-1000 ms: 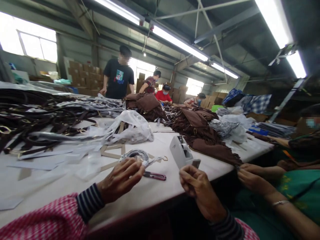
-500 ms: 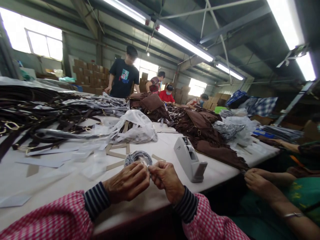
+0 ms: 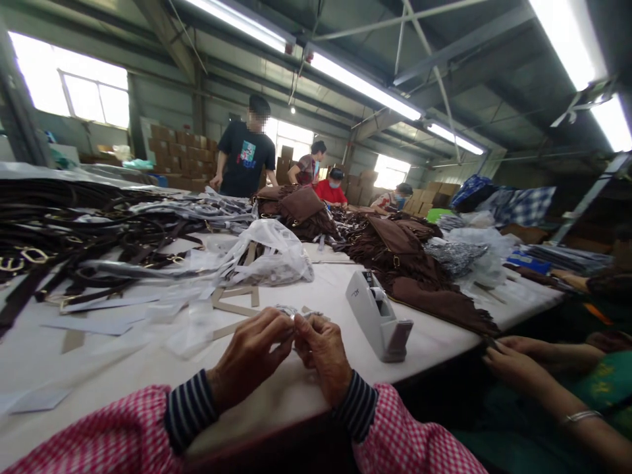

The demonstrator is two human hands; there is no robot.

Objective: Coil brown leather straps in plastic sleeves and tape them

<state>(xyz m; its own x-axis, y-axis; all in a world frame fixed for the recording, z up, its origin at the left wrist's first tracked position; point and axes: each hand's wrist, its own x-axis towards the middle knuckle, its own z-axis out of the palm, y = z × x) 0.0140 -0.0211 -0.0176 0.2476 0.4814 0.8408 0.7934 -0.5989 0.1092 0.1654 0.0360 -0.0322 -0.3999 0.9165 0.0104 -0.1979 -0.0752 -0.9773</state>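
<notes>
My left hand [image 3: 254, 349] and my right hand [image 3: 323, 352] meet above the front of the white table [image 3: 266, 415], fingertips pinched together. Between them is a coiled strap [image 3: 286, 309] in greyish wrapping, mostly hidden behind my fingers; only bits of it show past the fingertips. Both hands are closed on it. A grey tape dispenser [image 3: 368, 316] stands just right of my right hand. Beyond my hands lie tan card strips [image 3: 234, 306] and a crumpled clear plastic bag [image 3: 276, 253] with strips inside.
Dark straps with gold buckles [image 3: 99, 263] are heaped at left. Brown fringed bags [image 3: 395, 257] are piled from the middle to the right. A co-worker's hands [image 3: 518, 359] hold a bag's edge at right. Several people stand or sit across the table.
The coil, its round loop visible earlier, has dropped mostly out of sight behind my fingers. My hands remain together, the left one turned a little upward. The view has shifted slightly.
</notes>
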